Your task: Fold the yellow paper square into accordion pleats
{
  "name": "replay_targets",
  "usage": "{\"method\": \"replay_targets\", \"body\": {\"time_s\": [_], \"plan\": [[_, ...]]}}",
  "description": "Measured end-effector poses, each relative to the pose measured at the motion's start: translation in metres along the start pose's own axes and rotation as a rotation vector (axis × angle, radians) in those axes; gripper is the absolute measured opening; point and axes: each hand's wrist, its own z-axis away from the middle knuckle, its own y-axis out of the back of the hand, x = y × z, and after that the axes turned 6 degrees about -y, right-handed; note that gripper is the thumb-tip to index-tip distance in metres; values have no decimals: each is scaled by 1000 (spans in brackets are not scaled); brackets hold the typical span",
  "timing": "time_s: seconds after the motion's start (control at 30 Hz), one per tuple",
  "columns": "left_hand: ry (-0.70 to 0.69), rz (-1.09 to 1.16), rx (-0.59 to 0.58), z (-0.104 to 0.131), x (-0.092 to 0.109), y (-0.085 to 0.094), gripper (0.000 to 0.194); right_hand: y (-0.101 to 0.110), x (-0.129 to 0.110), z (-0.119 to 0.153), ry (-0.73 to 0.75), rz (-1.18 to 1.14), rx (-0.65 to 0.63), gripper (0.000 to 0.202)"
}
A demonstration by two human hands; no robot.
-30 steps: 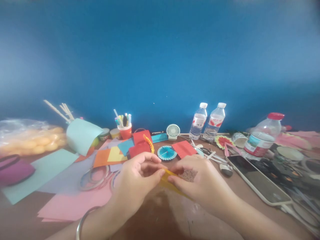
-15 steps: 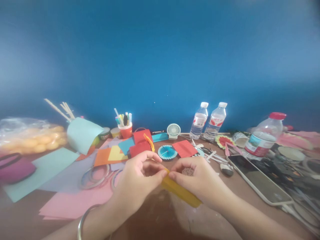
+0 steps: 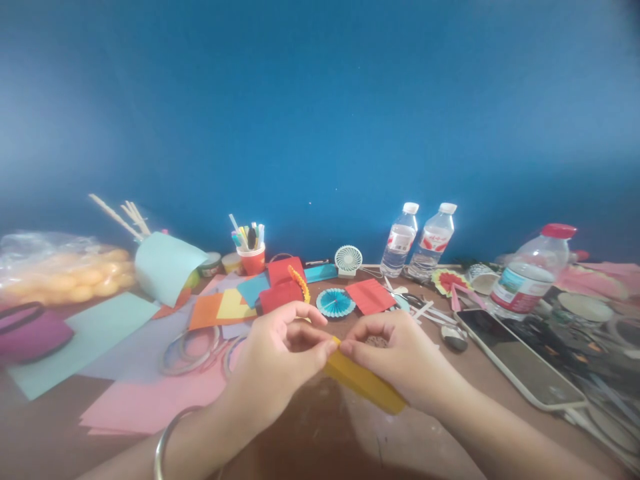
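One yellow paper strip (image 3: 367, 385) is held over the bench (image 3: 320, 440), its upper end pinched by the left hand (image 3: 280, 353) and the right hand (image 3: 407, 360). Beyond stand two white-capped water bottles (image 3: 399, 241), one small white fan (image 3: 348, 260) and one red-and-white cup (image 3: 251, 260) of pens; one blue pleated rosette (image 3: 335, 303) and one smartphone (image 3: 520, 357) lie nearer. The person's fingertips nearly meet, fingers curled, thumbs pointing inward, forearms converging from either side; one silver bangle (image 3: 160, 453) rings the left wrist.
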Motion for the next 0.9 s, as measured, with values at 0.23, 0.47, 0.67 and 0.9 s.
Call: {"method": "replay_targets", "body": {"time_s": [0.23,0.47,0.67,0.9], "plan": [[26,-12,-10,0,3,1,18,2,-2,2,-10,15,-10,18],[-27,-6,-22,0,-1,1,14,0,0,3,-1,-5,-26,19],[-195,-48,-79,1,1,3,5,-1,3,2,37,-9,-54,19],[-216,-128,-21,-2,-2,9,3,2,-1,4,128,79,4,7]]}}
